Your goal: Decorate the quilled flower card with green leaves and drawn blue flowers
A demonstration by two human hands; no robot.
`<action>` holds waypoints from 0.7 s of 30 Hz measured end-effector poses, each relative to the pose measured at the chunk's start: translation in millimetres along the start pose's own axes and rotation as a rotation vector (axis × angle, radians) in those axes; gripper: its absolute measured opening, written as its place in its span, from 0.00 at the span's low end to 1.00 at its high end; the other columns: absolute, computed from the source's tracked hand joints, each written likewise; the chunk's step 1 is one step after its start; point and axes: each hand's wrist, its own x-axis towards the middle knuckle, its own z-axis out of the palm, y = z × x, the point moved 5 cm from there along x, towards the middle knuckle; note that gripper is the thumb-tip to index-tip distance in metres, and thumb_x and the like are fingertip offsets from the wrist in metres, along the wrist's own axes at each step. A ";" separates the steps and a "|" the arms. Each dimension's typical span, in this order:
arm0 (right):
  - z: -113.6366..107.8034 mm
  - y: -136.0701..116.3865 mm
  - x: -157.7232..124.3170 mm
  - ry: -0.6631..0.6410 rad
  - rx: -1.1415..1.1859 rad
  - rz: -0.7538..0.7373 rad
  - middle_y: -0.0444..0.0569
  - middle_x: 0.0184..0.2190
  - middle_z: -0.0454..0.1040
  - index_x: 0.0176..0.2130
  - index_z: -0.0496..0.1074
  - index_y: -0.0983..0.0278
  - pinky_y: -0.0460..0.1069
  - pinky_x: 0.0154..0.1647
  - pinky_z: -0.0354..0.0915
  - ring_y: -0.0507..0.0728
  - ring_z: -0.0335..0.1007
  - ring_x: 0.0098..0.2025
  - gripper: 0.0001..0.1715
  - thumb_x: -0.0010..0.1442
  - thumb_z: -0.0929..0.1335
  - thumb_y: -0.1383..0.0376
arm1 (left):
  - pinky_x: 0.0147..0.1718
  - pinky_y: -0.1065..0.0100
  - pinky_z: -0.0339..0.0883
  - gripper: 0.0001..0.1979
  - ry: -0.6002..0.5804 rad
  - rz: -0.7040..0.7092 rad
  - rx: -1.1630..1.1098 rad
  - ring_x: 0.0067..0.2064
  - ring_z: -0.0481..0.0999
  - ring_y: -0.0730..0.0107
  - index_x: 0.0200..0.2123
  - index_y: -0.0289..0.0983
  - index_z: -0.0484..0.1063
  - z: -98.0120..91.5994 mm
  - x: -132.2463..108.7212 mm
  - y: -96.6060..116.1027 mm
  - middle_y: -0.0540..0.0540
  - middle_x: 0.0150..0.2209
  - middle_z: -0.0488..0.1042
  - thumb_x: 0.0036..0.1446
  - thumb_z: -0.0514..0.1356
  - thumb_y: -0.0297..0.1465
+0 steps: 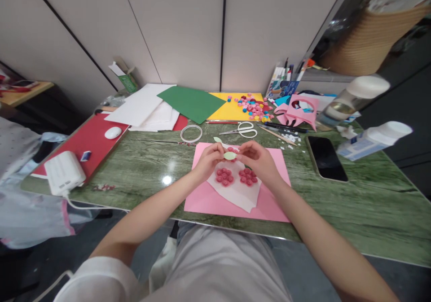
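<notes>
A pale green paper leaf (230, 156) spans the gap between my two hands. My left hand (211, 159) pinches its left end, and the fingertips of my right hand (256, 158) are closed at its right end. Below lies a white paper piece (240, 196) on a pink sheet (198, 199). Two clusters of pink rolled-paper coils, one on the left (224, 177) and one on the right (248, 177), sit on the white piece. A third cluster (232, 150) is partly hidden behind the leaf. Another pale leaf (217, 139) shows just above my left fingers.
Beyond the pink sheet lie white-handled scissors (247, 130), a tape roll (191, 133) and a green sheet (191, 102). Colourful paper coils (254, 107) are heaped at the back. A phone (326, 158) and bottles (373, 140) stand right; a power bank (65, 172) rests left.
</notes>
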 end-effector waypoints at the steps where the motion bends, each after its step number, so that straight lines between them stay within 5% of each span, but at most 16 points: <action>1: -0.2 -3.2 -1.3 0.014 -0.081 -0.039 0.44 0.30 0.71 0.31 0.68 0.62 0.49 0.37 0.63 0.53 0.67 0.33 0.08 0.48 0.70 0.63 | 0.30 0.70 0.58 0.03 -0.004 0.016 0.010 0.28 0.66 0.73 0.20 0.35 0.62 0.6 -0.4 1.1 0.51 0.24 0.68 0.39 0.56 0.24; 7: 1.9 -18.1 -8.9 0.059 -0.472 -0.196 0.45 0.27 0.71 0.28 0.72 0.61 0.49 0.34 0.60 0.53 0.65 0.31 0.04 0.53 0.67 0.65 | 0.34 0.68 0.59 0.03 -0.023 0.093 0.121 0.31 0.68 0.71 0.20 0.36 0.63 2.5 -2.7 6.5 0.50 0.26 0.70 0.40 0.56 0.24; 14: 0.5 -28.2 -13.8 0.130 -0.619 -0.274 0.46 0.28 0.71 0.28 0.70 0.61 0.51 0.36 0.60 0.55 0.65 0.31 0.03 0.53 0.67 0.64 | 0.33 0.68 0.58 0.04 0.002 0.123 0.171 0.31 0.67 0.70 0.19 0.36 0.63 1.1 -1.7 6.4 0.50 0.24 0.69 0.40 0.57 0.26; 21: 3.9 -27.8 -12.8 0.040 -0.675 -0.267 0.46 0.28 0.74 0.27 0.72 0.61 0.51 0.35 0.60 0.55 0.67 0.31 0.06 0.55 0.66 0.64 | 0.33 0.69 0.58 0.03 -0.030 0.127 0.141 0.31 0.68 0.71 0.21 0.36 0.64 0.3 -3.0 5.7 0.50 0.26 0.70 0.41 0.56 0.23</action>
